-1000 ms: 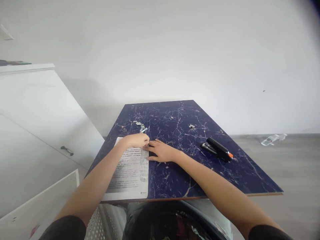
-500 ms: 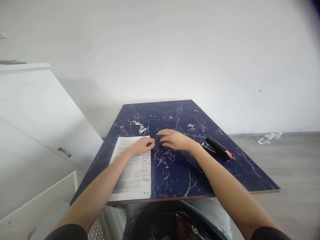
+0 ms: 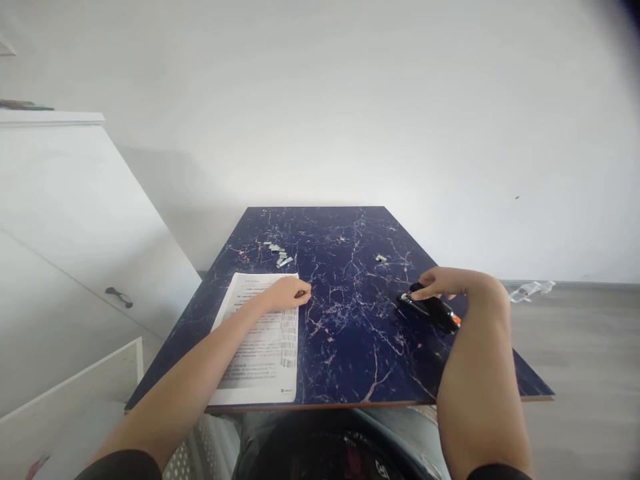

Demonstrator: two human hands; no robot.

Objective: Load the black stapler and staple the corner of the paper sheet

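Printed papers (image 3: 255, 353) lie on the left of the dark blue marbled table (image 3: 345, 360). My left hand (image 3: 289, 293) is closed at their upper right edge, its curled fingertips just past the margin; the pinch itself is largely hidden. On the right side, my right hand (image 3: 440, 283) is closed round a black stapler (image 3: 433, 310) with an orange spot at its near end. The stapler lies slanted, its silvery front end pointing up and left. Part of its top is covered by my fingers.
Several strips of staples (image 3: 280, 255) lie beyond the papers, and a small staple piece (image 3: 381, 258) is farther right. A white cabinet (image 3: 75, 220) stands to the left. Past the table's right edge, a clear plastic item (image 3: 533, 291) is on the floor.
My right hand has moved from the table's middle to the right and taken hold of the stapler, which has shifted slightly left and nearer. My left hand stays at the papers.
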